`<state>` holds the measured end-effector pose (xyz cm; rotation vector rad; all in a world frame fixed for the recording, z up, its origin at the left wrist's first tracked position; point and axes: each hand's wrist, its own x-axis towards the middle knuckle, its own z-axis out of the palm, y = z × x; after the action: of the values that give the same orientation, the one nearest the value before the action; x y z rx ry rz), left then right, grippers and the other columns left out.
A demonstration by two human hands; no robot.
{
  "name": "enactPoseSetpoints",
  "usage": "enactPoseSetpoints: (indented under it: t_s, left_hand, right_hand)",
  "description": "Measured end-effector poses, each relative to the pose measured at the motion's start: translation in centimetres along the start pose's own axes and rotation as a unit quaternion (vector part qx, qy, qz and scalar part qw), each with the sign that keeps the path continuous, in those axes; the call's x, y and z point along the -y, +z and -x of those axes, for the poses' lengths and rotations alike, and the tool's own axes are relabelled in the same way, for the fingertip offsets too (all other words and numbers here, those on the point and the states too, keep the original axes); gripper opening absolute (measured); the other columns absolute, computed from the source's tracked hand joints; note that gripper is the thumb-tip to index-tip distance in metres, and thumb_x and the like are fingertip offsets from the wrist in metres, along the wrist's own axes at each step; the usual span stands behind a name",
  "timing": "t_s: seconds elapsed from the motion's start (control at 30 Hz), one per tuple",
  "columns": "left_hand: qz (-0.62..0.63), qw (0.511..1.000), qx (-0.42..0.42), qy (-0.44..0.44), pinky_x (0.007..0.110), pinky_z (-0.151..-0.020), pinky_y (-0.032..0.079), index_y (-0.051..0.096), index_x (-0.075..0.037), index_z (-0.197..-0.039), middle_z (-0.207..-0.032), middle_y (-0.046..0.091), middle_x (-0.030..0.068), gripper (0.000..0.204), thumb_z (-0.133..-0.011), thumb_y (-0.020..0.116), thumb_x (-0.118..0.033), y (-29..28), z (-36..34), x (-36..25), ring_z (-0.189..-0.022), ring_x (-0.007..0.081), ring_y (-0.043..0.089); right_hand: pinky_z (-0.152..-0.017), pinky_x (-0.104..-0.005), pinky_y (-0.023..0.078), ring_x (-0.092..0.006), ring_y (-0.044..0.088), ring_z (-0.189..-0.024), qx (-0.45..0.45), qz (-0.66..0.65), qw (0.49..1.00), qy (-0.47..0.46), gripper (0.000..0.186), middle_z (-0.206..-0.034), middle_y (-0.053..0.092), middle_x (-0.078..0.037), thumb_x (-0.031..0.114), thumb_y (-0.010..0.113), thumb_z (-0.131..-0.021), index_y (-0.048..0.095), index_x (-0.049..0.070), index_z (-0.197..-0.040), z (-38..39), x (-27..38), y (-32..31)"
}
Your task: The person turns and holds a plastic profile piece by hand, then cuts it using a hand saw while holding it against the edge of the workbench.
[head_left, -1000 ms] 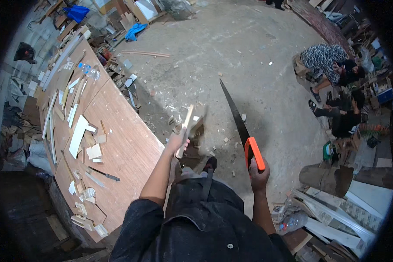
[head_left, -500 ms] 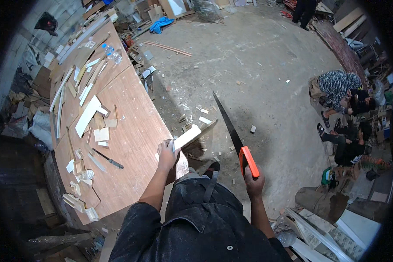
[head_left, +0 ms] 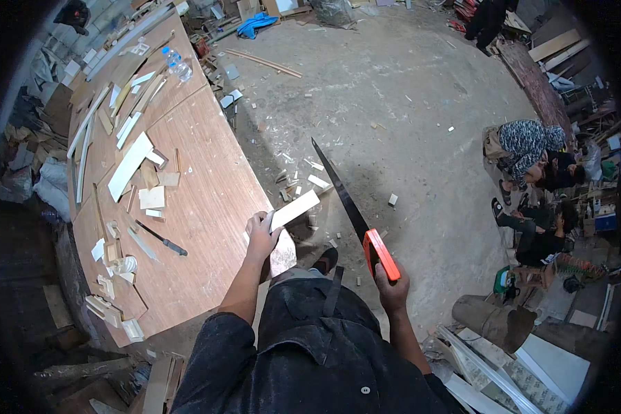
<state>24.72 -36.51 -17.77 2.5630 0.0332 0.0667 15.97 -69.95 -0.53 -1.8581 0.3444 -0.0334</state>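
Left hand (head_left: 260,238) clamped on a pale board (head_left: 297,210) at the table (head_left: 210,172) edge, presumably to steady it; the far end juts past, over the floor (head_left: 421,255). Right hand (head_left: 392,284) wrapped round the saw's (head_left: 345,196) handle, likely for control; blade slants forward-left, apart from board.

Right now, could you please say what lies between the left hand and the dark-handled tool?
Only a bare stretch of brown tabletop lies between the left hand and the dark-handled tool, as the head view shows.
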Motion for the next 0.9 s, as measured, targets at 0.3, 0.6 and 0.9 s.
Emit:
enactPoseSetpoints:
  t_s: [0.3, 0.6, 0.9]
  left_hand:
    - [-0.01, 0.998, 0.035, 0.052, 0.048, -0.095, 0.039, 0.059, -0.01, -0.13, -0.113, 0.052, 0.0128, 0.059, -0.08, 0.077, -0.036, -1.4, -0.4, 1.0, -0.109, 0.0336, 0.048]
    - [-0.008, 0.985, 0.052, 0.165, 0.045, -0.087, 0.044, 0.063, -0.008, -0.118, -0.104, 0.055, 0.0126, 0.05, -0.078, 0.078, -0.033, -3.2, -1.9, 2.1, -0.1, 0.0333, 0.052]
    - [-0.007, 0.986, 0.024, 0.167, 0.048, -0.086, 0.044, 0.065, -0.005, -0.112, -0.106, 0.055, 0.0143, 0.052, -0.077, 0.076, -0.042, -0.9, -2.0, 4.1, -0.1, 0.0343, 0.053]
  right_hand:
    - [-0.07, -0.031, 0.047, -0.0144, 0.057, -0.075, 0.024, 0.035, 0.999, -0.014, 0.022, -0.081, 0.061, -0.008, 0.019, 0.068, -0.093, 0.063, 0.0, -0.103, 0.9, 2.9, 2.7]
    - [-0.074, -0.0369, 0.051, -0.0252, 0.067, -0.083, 0.06, 0.093, 0.994, 0.0, 0.029, -0.089, 0.068, -0.017, 0.024, 0.069, -0.093, 0.065, 0.0, -0.108, 3.6, 4.9, 7.4]
    - [-0.071, -0.0419, 0.051, -0.0383, 0.067, -0.082, 0.075, 0.153, 0.985, -0.009, 0.029, -0.087, 0.067, -0.021, 0.026, 0.07, -0.09, 0.065, 0.0, -0.102, 4.9, 5.7, 11.7]
